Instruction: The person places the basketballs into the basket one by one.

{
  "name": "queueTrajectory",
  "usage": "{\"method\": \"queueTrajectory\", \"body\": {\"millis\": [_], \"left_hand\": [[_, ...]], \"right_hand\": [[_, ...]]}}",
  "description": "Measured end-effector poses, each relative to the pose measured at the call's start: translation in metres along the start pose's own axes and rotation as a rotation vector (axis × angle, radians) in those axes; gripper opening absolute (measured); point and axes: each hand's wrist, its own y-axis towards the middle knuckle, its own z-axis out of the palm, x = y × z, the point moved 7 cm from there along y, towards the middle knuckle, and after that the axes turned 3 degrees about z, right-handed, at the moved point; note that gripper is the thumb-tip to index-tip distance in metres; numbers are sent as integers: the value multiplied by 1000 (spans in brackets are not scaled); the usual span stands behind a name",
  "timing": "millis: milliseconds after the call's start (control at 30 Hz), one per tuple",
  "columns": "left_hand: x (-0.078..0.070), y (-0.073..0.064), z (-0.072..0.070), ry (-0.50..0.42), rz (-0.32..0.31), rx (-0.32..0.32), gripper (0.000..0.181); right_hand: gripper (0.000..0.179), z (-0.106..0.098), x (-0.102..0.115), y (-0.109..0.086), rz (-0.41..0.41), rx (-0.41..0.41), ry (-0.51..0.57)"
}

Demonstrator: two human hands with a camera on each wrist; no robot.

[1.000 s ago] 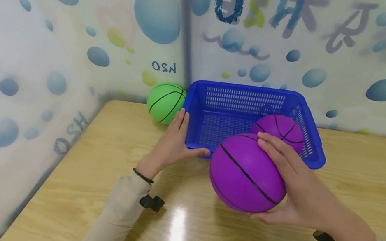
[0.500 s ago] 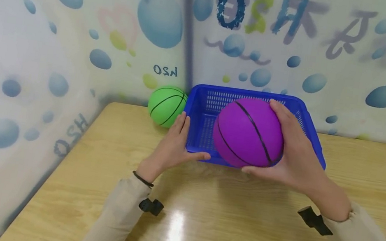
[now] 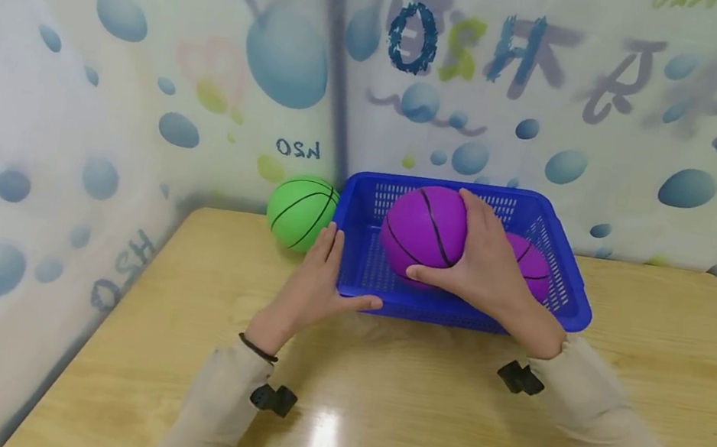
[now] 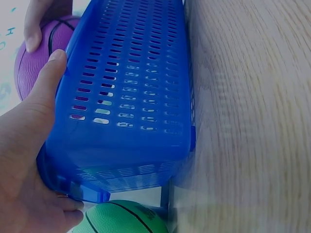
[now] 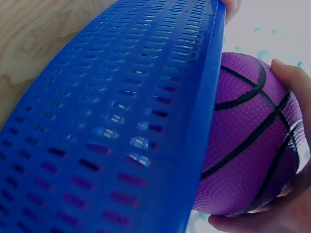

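My right hand [image 3: 488, 262] holds a purple basketball [image 3: 423, 229] with black lines, low over the left part of a blue plastic basket [image 3: 455, 320]. The right wrist view shows this basketball [image 5: 257, 126] rising above the basket's rim, with thumb and fingers spread round it. A second purple basketball [image 3: 535, 269] lies inside the basket at the right, partly hidden by my right hand. My left hand [image 3: 310, 286] rests at the basket's front left corner, fingers straight along the left side and thumb [image 4: 48, 77] along the front rim.
A green basketball [image 3: 300, 212] sits on the wooden table [image 3: 414, 409], just left of the basket. Behind the basket rises a wall covering [image 3: 502, 145] with blue and green dots and letters. Another such covering [image 3: 76, 158] borders the table's left side.
My right hand has carried its purple basketball from in front of the basket, up and left, then over the basket's inside. The left hand stays at the corner.
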Motion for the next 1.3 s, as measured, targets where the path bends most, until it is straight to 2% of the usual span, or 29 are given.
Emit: {"method": "queueTrajectory", "body": {"millis": [233,400,667,767,933,1200,1300], "left_hand": [[-1,-3,1,-7,23,-37,118],[1,-2,0,-6,11,-30,118],[2,-2,1,-13,4,-13,118],[1,-1,2,-12,4,-10,118],[-2,1,4,-13,12,-9,118],[-1,1,4,-30,13,-10,118],[0,0,3,-36,6,-7,118]], "right_hand": [[120,19,5,4,-8,72,-22],[123,33,4,9,27,134,-22],[110,55,4,15,-34,238,-60],[106,61,-2,15,-18,299,-85],[104,64,-10,12,15,382,-119],[108,61,-18,5,35,439,-83],[109,54,-20,0,37,429,-50]]}}
